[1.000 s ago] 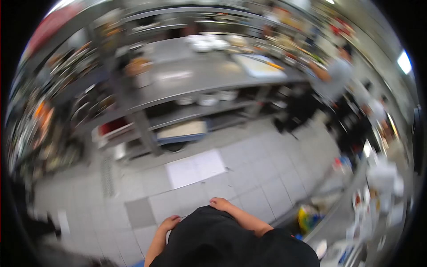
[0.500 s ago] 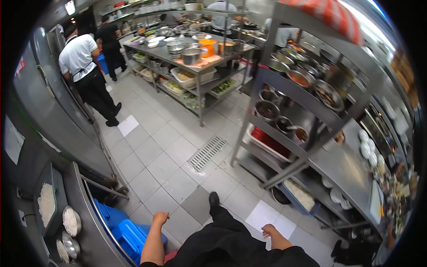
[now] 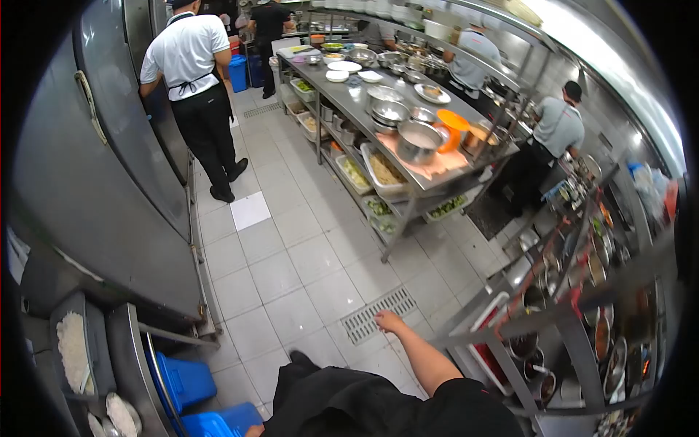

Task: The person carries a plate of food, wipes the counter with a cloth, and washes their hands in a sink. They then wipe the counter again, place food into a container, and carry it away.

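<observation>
My right hand (image 3: 389, 320) hangs over the floor drain grate (image 3: 378, 315) at lower centre, its fingers curled; whether anything small is inside cannot be made out. Only a sliver of my left hand (image 3: 255, 430) shows at the bottom edge, beside a blue plastic bin (image 3: 237, 418), and its fingers are hidden. A black shoe (image 3: 302, 359) of mine is on the pale floor tiles (image 3: 306, 277).
Steel fridge doors (image 3: 109, 218) line the left side. A steel worktable (image 3: 364, 80) holds pots and plates. At right stands a rack (image 3: 510, 324) with many pans. One person (image 3: 193, 58) stands by the fridges; another (image 3: 557, 127) works at back right.
The view has moved forward along the aisle and turned. My right hand has come inward over the drain, while my left has dropped almost out of view. The worktable and the person by the fridges look nearer.
</observation>
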Tool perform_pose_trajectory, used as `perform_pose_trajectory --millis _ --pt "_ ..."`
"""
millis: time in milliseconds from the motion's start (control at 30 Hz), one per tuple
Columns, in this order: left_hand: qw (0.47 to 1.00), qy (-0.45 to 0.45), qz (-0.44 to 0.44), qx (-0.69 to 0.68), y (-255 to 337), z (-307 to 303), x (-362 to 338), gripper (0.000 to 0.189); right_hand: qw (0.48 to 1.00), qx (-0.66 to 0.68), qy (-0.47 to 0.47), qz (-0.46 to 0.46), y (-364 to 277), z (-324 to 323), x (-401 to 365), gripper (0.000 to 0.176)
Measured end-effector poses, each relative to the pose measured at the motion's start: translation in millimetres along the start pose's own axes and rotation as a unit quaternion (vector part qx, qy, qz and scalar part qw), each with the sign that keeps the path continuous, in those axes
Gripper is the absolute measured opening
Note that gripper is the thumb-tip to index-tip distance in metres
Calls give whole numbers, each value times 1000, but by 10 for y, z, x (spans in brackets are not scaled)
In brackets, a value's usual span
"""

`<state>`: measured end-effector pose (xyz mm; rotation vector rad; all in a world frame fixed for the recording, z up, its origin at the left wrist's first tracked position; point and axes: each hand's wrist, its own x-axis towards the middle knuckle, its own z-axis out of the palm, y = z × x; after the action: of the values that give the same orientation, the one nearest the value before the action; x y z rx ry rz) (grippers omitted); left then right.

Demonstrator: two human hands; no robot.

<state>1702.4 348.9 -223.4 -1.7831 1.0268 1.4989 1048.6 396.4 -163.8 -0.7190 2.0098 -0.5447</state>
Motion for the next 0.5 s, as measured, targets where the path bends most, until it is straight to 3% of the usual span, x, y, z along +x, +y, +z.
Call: perform_pose_trajectory --millis 33,167,300,400,467,500 --pt "1000 3 18 -11 180 -44 66 30 999 -15 20 -43 -304 -140 256 34" --pt "996 5 88 17 1048 -480 420 28 997 40 52 -51 -1339 -422 932 32" --pt "983 9 153 105 2226 -1487 717 26 999 31 -8 39 -1445 -191 1653 28" --pt "972 43 199 118 3568 -2622 881 24 968 -143 -154 136 -1515 -124 1932 22" --pt "970 116 203 65 4709 -3413 879 22 951 -108 -204 208 -1547 -129 2056 19" --pt "952 167 248 60 5281 -3779 824 21 962 -27 -156 220 -1572 -139 2101 23"
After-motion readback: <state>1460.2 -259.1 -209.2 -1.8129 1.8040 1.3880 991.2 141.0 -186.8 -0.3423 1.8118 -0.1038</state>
